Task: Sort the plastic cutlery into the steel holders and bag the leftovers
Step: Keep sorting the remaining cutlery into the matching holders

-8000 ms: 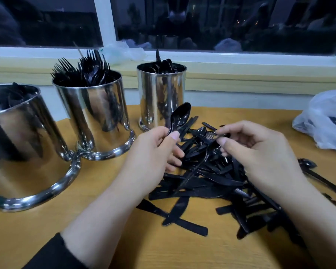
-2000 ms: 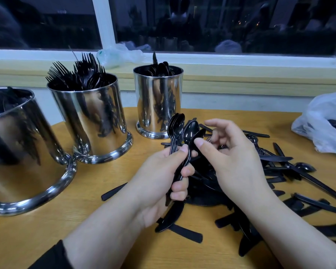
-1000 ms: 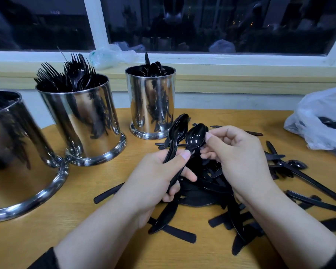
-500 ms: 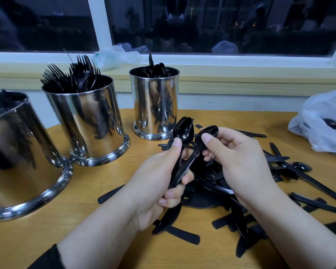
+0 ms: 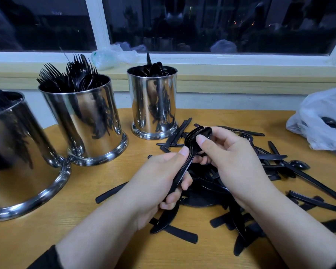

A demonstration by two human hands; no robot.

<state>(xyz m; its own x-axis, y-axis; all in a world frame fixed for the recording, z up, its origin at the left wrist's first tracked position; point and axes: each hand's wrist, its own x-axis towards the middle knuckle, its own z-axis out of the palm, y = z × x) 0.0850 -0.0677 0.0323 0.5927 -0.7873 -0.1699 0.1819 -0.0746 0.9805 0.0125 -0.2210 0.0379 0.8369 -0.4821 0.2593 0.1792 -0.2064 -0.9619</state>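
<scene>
Left hand (image 5: pixel 159 183) fingers (image 5: pixel 184 184) curled tight round the handles of a stack of black spoons (image 5: pixel 197 136). Right hand (image 5: pixel 235 158) thumb and fingers pinched on the spoon bowls at the top. Held just above a messy pile of black cutlery (image 5: pixel 211 193) on the wooden desk (image 5: pixel 85 226). Stood behind, three shiny steel holders: a spoon holder (image 5: pixel 152 102), a fork holder (image 5: pixel 83 121), a big holder (image 5: pixel 17 152) far left. Sat far right, a white plastic bag (image 5: pixel 318 121).
</scene>
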